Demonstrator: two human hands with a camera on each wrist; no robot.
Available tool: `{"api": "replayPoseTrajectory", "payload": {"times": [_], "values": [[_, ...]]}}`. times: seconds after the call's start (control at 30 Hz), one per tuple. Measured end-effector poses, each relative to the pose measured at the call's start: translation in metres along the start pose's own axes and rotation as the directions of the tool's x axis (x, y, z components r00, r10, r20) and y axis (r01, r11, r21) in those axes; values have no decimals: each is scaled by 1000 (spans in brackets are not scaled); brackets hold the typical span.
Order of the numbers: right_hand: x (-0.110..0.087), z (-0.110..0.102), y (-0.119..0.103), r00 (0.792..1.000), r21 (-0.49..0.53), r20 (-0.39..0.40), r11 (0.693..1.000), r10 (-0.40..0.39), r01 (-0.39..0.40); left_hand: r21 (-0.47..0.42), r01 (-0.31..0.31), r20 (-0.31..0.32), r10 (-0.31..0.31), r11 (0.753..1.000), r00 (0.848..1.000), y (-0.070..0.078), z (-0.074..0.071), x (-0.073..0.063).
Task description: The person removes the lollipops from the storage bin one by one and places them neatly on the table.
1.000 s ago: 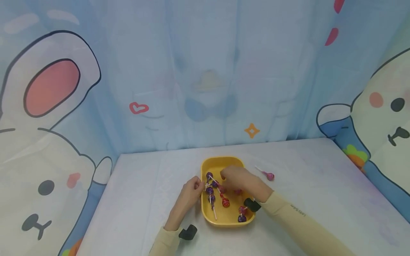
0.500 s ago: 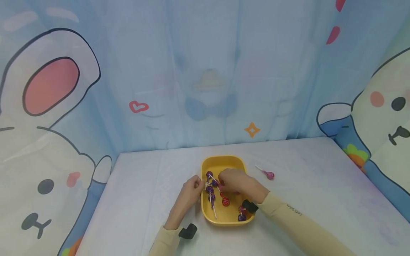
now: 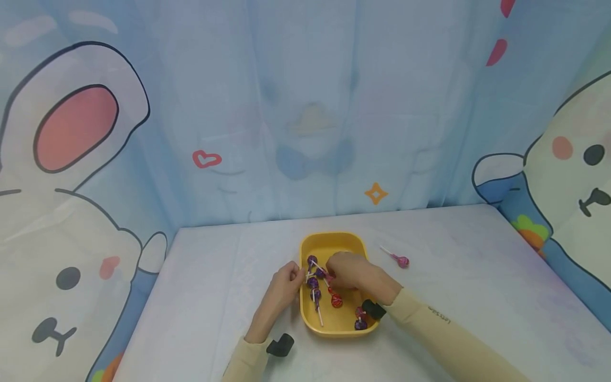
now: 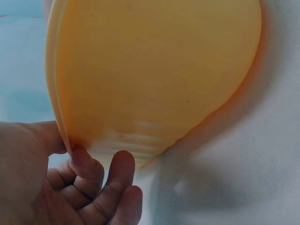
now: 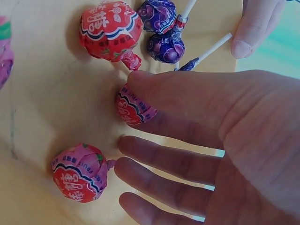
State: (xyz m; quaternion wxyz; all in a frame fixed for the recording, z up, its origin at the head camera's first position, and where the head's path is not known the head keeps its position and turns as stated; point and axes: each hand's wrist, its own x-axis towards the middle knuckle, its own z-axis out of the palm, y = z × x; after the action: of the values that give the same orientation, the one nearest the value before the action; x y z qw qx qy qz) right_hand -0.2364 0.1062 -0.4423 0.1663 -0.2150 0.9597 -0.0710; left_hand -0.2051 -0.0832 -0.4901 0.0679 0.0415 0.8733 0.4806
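Note:
In the head view a yellow plastic tray [image 3: 340,319] holds several wrapped lollipops. At its left side my left hand [image 3: 284,289] pinches the rim between thumb and forefinger; the left wrist view shows this grip on the tray wall [image 4: 159,65]. My right hand [image 3: 354,271] reaches down inside the tray. Seen from the right wrist, its thumb and forefinger pinch a pink lollipop [image 5: 133,107], partly covered by the thumb. Close by lie a red lollipop [image 5: 110,30], another pink lollipop [image 5: 80,173] and purple lollipops [image 5: 166,48].
One pink lollipop [image 3: 402,262] lies outside the tray, on the white tabletop [image 3: 453,254] to the right. Purple lollipops [image 3: 312,284] cluster along the tray's left side. A printed blue curtain [image 3: 305,106] hangs behind the table.
My right hand has shifted slightly toward me and left within the tray, its fingers now on a pink lollipop. My left hand stays on the rim.

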Motion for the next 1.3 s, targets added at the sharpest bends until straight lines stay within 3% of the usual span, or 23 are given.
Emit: {"api": "replayPoseTrajectory", "payload": {"times": [0.5,0.87,1.3], "values": [[1,-1,2,1000,-10,4,1000,-2,2,-4,8,4,-8,1000,1000,1,0,0],[-2,-13,2,999,132,42,991,29,-35,-4,11,5,-11,1000,1000,1,-1,1],[-10,-16,6,999,131,-40,991,-32,37,-5,16,1,-16,1000,1000,1,0,-1]]}}
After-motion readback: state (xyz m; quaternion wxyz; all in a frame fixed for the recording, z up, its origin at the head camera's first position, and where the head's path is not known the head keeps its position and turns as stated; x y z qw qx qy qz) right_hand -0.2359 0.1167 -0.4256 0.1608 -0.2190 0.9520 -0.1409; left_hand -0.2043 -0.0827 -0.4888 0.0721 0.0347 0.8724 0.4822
